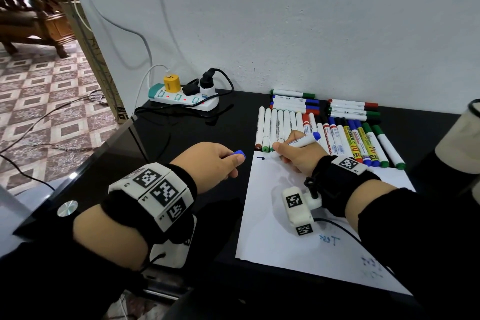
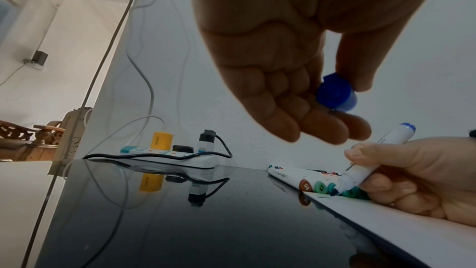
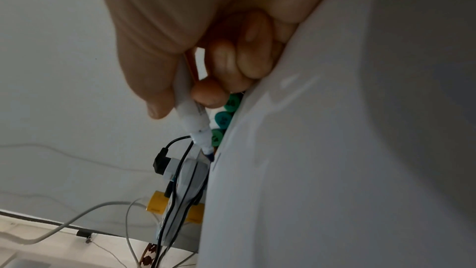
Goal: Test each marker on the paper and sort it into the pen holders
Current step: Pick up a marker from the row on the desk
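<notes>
My right hand [image 1: 293, 153] grips an uncapped white marker with a blue end [image 1: 304, 141], its tip down at the far left corner of the white paper [image 1: 285, 241]. The wrist views show the same marker [image 2: 371, 162] [image 3: 192, 117] with its blue tip touching the sheet. A short blue mark [image 1: 261, 158] lies on the paper beside the tip. My left hand [image 1: 220, 161] hovers over the black table left of the paper and pinches the blue cap [image 1: 239, 154] [image 2: 337, 97] between thumb and fingers. Several markers [image 1: 324, 122] lie in rows behind the paper.
A white power strip [image 1: 184, 99] with plugs and trailing cables sits at the back left of the black table [image 1: 187, 138]. A pale cup-like holder [image 1: 459, 138] stands at the right edge. The table's left edge drops to a tiled floor.
</notes>
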`<control>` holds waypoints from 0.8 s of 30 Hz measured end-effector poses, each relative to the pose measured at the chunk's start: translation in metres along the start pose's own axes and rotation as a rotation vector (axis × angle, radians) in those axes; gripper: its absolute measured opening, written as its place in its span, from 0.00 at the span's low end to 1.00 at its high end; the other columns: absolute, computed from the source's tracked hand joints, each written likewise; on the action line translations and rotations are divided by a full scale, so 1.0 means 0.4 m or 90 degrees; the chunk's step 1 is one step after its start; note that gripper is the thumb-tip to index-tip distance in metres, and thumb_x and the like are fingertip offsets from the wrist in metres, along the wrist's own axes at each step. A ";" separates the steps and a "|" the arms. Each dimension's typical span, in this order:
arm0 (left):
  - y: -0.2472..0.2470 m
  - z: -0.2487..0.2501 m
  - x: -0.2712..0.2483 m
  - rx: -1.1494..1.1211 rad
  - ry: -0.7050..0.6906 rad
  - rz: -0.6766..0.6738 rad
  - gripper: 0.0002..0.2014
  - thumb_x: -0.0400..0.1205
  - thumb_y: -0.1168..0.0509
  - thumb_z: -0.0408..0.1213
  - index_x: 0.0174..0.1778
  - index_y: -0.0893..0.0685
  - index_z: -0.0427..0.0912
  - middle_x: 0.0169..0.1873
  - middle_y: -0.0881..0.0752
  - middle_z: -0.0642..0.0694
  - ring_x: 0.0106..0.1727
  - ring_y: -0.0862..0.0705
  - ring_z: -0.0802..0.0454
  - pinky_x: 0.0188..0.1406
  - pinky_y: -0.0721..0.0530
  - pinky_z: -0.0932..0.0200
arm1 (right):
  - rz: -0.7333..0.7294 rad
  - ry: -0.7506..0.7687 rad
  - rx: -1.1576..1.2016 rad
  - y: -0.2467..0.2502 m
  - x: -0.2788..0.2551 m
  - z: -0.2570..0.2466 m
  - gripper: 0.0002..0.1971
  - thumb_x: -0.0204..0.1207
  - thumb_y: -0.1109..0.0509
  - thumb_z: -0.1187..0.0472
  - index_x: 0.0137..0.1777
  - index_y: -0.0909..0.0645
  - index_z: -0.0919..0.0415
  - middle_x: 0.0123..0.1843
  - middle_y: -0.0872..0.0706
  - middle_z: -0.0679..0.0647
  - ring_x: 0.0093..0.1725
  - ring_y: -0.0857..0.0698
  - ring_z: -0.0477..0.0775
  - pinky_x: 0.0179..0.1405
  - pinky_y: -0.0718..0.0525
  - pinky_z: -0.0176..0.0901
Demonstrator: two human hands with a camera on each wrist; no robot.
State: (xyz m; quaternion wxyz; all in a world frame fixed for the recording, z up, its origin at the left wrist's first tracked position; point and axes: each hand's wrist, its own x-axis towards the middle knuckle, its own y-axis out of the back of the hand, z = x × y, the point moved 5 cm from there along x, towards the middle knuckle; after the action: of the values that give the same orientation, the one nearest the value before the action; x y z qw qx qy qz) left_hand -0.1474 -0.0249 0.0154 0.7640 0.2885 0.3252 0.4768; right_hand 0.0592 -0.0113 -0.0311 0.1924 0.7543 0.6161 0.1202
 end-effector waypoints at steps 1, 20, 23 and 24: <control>-0.001 0.002 0.000 0.002 0.001 0.000 0.13 0.83 0.42 0.53 0.44 0.16 0.52 0.43 0.10 0.52 0.46 0.13 0.56 0.54 0.19 0.58 | 0.005 0.003 -0.005 0.000 0.000 -0.001 0.13 0.77 0.29 0.53 0.36 0.29 0.54 0.29 0.19 0.49 0.27 0.25 0.45 0.29 0.28 0.37; -0.013 0.014 -0.001 0.021 0.011 -0.015 0.14 0.84 0.43 0.53 0.47 0.16 0.50 0.45 0.11 0.50 0.49 0.13 0.53 0.57 0.19 0.55 | -0.004 0.003 -0.053 -0.007 0.003 -0.005 0.12 0.76 0.28 0.53 0.38 0.27 0.54 0.31 0.19 0.49 0.29 0.24 0.45 0.32 0.27 0.37; -0.013 0.014 0.000 0.023 0.014 -0.015 0.14 0.84 0.44 0.53 0.47 0.16 0.50 0.45 0.10 0.50 0.49 0.13 0.53 0.57 0.19 0.55 | -0.015 -0.014 -0.056 -0.009 0.000 -0.002 0.13 0.76 0.28 0.52 0.36 0.28 0.54 0.30 0.19 0.51 0.30 0.24 0.47 0.34 0.25 0.40; -0.013 0.013 0.001 0.023 0.015 -0.014 0.14 0.84 0.44 0.53 0.48 0.16 0.50 0.45 0.10 0.50 0.49 0.13 0.53 0.57 0.19 0.55 | -0.012 -0.018 -0.045 -0.009 -0.001 -0.004 0.13 0.76 0.28 0.53 0.36 0.28 0.54 0.30 0.19 0.51 0.29 0.24 0.48 0.33 0.26 0.40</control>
State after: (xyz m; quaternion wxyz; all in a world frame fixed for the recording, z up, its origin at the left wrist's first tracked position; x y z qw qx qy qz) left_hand -0.1403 -0.0273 0.0148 0.7603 0.2930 0.3458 0.4654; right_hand 0.0555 -0.0109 -0.0313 0.2288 0.7430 0.6156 0.1292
